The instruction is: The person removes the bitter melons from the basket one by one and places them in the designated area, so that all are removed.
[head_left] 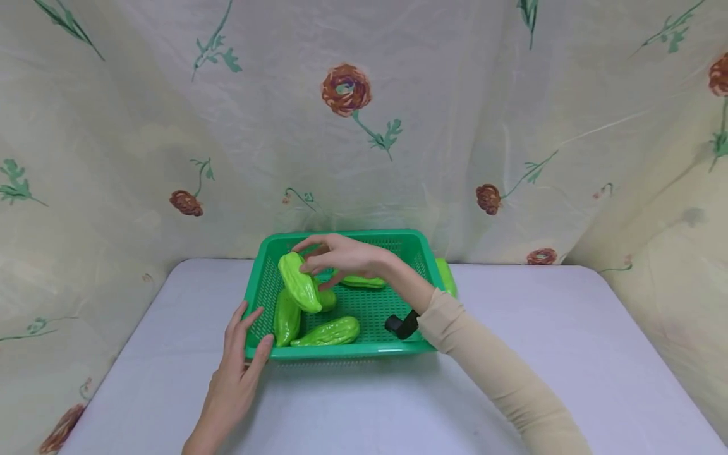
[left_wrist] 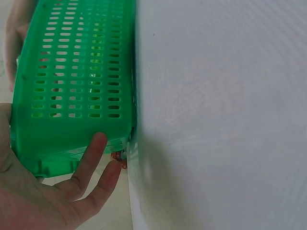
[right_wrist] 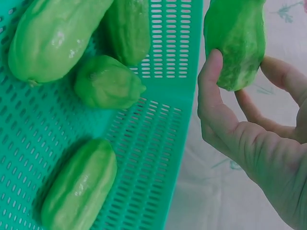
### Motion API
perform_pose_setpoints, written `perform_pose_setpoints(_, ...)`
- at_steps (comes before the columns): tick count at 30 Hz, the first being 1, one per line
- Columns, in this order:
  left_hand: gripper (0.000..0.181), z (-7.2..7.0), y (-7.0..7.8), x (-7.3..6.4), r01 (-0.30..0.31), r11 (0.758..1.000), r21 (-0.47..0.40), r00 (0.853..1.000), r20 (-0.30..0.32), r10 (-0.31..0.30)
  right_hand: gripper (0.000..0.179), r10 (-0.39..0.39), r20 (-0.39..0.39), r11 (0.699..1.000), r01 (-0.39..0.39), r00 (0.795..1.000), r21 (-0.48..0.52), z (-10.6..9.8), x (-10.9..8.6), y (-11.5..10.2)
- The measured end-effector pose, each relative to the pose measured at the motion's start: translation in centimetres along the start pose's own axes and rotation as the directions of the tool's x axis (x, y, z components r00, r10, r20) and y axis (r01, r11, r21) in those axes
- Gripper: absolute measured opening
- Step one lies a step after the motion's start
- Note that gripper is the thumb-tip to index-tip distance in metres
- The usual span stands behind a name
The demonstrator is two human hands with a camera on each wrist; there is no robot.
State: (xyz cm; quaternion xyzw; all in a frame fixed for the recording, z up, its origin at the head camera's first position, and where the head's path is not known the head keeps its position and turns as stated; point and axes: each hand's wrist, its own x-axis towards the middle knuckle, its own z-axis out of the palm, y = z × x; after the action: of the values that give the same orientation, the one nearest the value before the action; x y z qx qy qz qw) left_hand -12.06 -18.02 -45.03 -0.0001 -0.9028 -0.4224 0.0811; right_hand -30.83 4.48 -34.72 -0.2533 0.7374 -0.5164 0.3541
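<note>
My right hand [head_left: 341, 256] pinches a light green, ribbed gourd [head_left: 299, 282] by its upper part, over the left half of a green plastic basket [head_left: 364, 349]. In the right wrist view the held gourd [right_wrist: 235, 43] sits between thumb and fingertips, past the basket rim. Under it, another gourd [head_left: 287, 318] leans along the left wall, and one more [head_left: 332, 331] lies near the front. My left hand [head_left: 236, 370] rests at the basket's front left corner, fingers fairly straight. In the left wrist view, two of its fingers [left_wrist: 93, 153] touch the outside of the slotted wall.
Another gourd [head_left: 364, 282] lies toward the back of the basket. A light green, long object [head_left: 447, 277] stands outside the right wall. The white table [head_left: 540, 354] meets a flowered curtain [head_left: 432, 126] behind. A black wrist camera [head_left: 402, 325] hangs under the right forearm.
</note>
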Motion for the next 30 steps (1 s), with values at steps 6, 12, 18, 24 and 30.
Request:
perform_pose_setpoints(6, 0.053, 0.0, 0.0, 0.1, -0.009, 1.0, 0.001, 1.0, -0.001, 0.009, 0.052, -0.016, -0.032, 1.0, 0.016, 0.999, -0.012, -1.0, -1.0, -0.4)
perform_pose_setpoints(12, 0.054, 0.0, 0.1, -0.1, -0.014, 1.0, 0.003, 1.0, -0.011, 0.014, 0.053, 0.012, -0.07, 1.0, -0.01, 0.997, 0.024, -2.1, -2.2, -0.3)
perform_pose_setpoints(18, 0.053, 0.0, 0.1, -0.1, -0.019, 1.0, 0.004, 1.0, -0.015, 0.019, 0.054, 0.01, -0.097, 0.998, -0.003, 0.995, 0.07, -3.6, -3.5, 0.4)
perform_pose_setpoints(24, 0.053, 0.0, 0.1, -0.1, -0.018, 1.0, 0.002, 1.0, -0.011, 0.018, 0.054, 0.012, -0.137, 0.995, 0.002, 0.991, 0.098, -5.1, -5.0, 1.4)
perform_pose_setpoints(30, 0.053, 0.1, 0.0, -0.1, -0.01, 1.0, 0.003, 1.0, -0.01, 0.01, 0.055, 0.006, -0.157, 0.995, 0.01, 0.988, 0.1, -6.2, -6.8, 2.0)
